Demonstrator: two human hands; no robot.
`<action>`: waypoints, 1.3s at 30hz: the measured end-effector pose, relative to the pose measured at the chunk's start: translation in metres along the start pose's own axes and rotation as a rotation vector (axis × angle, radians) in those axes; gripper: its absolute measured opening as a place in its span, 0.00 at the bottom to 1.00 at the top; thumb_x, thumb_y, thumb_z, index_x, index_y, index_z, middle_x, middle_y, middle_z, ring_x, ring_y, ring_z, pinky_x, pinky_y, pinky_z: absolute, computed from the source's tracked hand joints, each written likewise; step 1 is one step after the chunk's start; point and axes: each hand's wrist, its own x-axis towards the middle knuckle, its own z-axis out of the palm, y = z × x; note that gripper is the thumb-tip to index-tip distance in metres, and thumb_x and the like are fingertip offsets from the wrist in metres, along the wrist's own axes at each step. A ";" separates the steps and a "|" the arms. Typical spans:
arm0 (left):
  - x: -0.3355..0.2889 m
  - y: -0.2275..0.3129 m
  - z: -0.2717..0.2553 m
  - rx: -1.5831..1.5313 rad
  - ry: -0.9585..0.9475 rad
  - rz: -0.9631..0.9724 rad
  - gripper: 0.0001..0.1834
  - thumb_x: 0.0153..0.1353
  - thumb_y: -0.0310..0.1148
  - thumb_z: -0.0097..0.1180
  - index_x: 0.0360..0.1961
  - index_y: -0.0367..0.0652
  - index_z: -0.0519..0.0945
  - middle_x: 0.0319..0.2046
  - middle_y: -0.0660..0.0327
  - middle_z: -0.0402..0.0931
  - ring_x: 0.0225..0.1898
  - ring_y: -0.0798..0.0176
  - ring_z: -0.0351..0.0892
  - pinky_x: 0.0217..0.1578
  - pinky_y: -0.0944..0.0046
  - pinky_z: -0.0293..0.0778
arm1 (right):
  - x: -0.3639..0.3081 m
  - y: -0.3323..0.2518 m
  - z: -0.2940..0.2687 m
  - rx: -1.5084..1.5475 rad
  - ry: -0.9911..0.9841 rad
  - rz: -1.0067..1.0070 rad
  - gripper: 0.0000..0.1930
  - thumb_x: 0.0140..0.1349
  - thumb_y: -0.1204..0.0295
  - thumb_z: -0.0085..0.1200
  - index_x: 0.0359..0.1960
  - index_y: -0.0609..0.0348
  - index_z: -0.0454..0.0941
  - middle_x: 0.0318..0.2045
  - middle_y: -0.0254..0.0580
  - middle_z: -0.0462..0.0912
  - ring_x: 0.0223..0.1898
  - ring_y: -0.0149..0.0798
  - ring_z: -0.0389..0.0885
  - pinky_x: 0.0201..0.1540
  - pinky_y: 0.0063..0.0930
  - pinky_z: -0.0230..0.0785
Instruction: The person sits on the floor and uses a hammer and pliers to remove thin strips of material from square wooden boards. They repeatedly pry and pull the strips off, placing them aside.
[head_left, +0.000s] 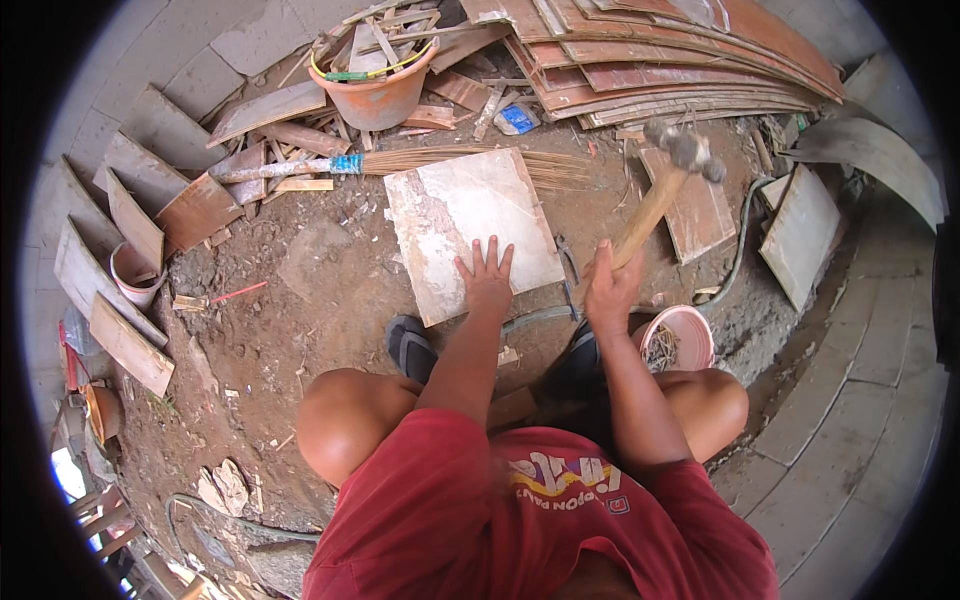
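Head view: littered dirt ground (330, 262), grey block wall (845, 430); left hand (487, 277) spread on board (480, 205), right hand (611, 292) gripping hammer (652, 213).

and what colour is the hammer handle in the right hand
The hammer handle is light tan, like bare wood, seen best in the head view.

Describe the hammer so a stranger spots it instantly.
Find the stack of wooden sheets at the top right. Below it, the right hand grips the hammer by its wooden handle. Unlike the flat boards nearby, it has a grey metal head.
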 end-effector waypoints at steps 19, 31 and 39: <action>0.008 0.023 -0.028 0.190 -0.014 0.082 0.41 0.62 0.29 0.45 0.75 0.66 0.48 0.76 0.64 0.37 0.76 0.49 0.34 0.66 0.22 0.35 | -0.009 0.153 0.014 -0.775 -0.281 -0.024 0.14 0.67 0.65 0.53 0.39 0.67 0.71 0.20 0.40 0.75 0.22 0.34 0.78 0.25 0.28 0.70; 0.014 -0.030 -0.072 -0.169 -0.164 -0.115 0.43 0.59 0.46 0.60 0.73 0.62 0.53 0.75 0.61 0.42 0.76 0.48 0.37 0.67 0.25 0.38 | 0.017 0.074 -0.047 -0.327 -0.166 0.198 0.16 0.62 0.65 0.55 0.38 0.70 0.75 0.19 0.49 0.79 0.19 0.42 0.80 0.25 0.38 0.71; 0.006 -0.088 -0.057 -0.657 -0.094 -0.829 0.43 0.61 0.59 0.55 0.65 0.34 0.66 0.57 0.40 0.72 0.59 0.40 0.73 0.58 0.47 0.69 | 0.006 0.105 -0.046 -0.319 -0.185 0.377 0.16 0.58 0.65 0.54 0.25 0.71 0.75 0.14 0.47 0.76 0.14 0.41 0.78 0.19 0.36 0.68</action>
